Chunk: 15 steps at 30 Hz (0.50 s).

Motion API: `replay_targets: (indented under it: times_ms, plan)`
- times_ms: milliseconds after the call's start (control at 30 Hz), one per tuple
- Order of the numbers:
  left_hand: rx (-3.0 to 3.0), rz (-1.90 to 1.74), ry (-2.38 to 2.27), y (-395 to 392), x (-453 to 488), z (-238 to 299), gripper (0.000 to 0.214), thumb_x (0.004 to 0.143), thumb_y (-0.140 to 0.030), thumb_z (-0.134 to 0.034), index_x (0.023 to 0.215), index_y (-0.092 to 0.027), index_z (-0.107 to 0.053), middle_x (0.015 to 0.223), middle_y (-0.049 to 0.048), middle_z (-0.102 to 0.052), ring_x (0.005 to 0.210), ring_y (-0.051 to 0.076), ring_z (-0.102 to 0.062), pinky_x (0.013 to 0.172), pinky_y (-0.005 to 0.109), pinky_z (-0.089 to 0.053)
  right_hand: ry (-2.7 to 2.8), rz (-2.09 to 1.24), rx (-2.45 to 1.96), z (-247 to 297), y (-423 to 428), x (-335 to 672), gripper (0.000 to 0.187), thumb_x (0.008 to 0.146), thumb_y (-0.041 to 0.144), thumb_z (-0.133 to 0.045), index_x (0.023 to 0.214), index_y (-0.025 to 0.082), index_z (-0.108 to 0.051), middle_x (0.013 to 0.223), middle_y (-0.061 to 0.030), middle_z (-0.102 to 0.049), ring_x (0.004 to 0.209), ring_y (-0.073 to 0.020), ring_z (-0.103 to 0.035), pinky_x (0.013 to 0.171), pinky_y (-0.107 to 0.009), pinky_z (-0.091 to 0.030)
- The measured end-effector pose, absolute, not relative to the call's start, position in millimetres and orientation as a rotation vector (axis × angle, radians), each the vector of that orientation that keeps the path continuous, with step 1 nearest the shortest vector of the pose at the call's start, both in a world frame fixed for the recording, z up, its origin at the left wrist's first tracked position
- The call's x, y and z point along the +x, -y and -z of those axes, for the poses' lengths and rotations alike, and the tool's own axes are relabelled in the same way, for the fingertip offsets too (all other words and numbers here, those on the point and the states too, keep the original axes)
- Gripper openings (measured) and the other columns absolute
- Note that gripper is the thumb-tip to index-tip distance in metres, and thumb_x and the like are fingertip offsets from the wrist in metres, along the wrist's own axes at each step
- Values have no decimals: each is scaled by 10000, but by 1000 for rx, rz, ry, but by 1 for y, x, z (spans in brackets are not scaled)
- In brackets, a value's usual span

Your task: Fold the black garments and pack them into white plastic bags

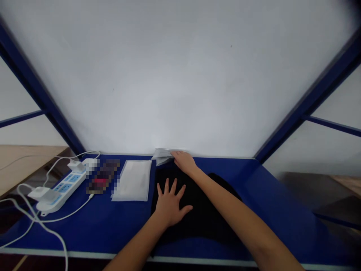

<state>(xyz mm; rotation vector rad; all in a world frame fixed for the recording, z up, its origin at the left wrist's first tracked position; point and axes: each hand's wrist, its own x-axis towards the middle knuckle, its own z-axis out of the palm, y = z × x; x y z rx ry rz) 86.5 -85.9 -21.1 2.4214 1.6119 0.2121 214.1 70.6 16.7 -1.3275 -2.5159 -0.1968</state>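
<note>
My left hand lies flat with its fingers spread on a black cloth item, probably a folded garment. Beyond it, my right hand reaches across the cloth's far edge. Its fingers are closed on the right end of some thin, whitish plastic bags, which are lifted and bent near the wall. The thumb and the undersides of those fingers are hidden. To the left of the cloth, a flat stack of frosted plastic bags rests on the blue table.
A white power strip with plugged-in chargers stands at the left, its white cables looping over the front edge. Next to it lies a pixelated phone-like object with a cable. A white wall and blue frame posts bound the table.
</note>
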Motion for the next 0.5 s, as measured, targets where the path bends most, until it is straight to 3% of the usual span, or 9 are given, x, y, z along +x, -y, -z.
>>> replay_targets:
  times_ms: [133,233,300,367,500]
  plan:
    - [2340,-289,-1571,58,90,21,808,825,-751,-485,1493,-300,-415,1621,127,-254,1483,485,-78,1090,777,28,2373,230,-1340,-38,-50,229,477,944,98,-416,1402,205,-495,1377,-102,-600,1256,-251,-551,967,-392,-500]
    - [2056,-741,-1512,33,83,24,620,803,-574,-634,1332,-254,-587,1490,139,-491,1445,443,-285,1135,726,-43,2225,290,-1258,-37,-20,248,506,928,85,-421,1408,224,-504,1371,-82,-610,1269,-248,-540,1013,-414,-483]
    - [1802,-1041,-1491,19,73,28,398,886,-426,-551,1224,-226,-617,1311,135,-643,1316,359,-509,1138,640,-243,2192,311,-1234,-26,0,262,506,917,86,-446,1396,228,-527,1353,-86,-623,1251,-259,-550,1013,-424,-480]
    - [1651,-1202,-1520,11,63,31,341,964,-316,-390,1241,-197,-548,1239,154,-663,1173,288,-628,1047,543,-425,2233,299,-1246,-12,17,277,495,901,75,-477,1366,222,-561,1341,-98,-631,1220,-275,-564,992,-439,-477]
    - [1561,-1383,-1503,12,58,27,337,980,-271,-348,1295,-176,-418,1288,170,-604,1141,220,-639,1001,438,-490,2437,141,-1188,4,33,297,489,869,102,-584,1339,235,-582,1373,-104,-606,1217,-291,-553,1007,-479,-435]
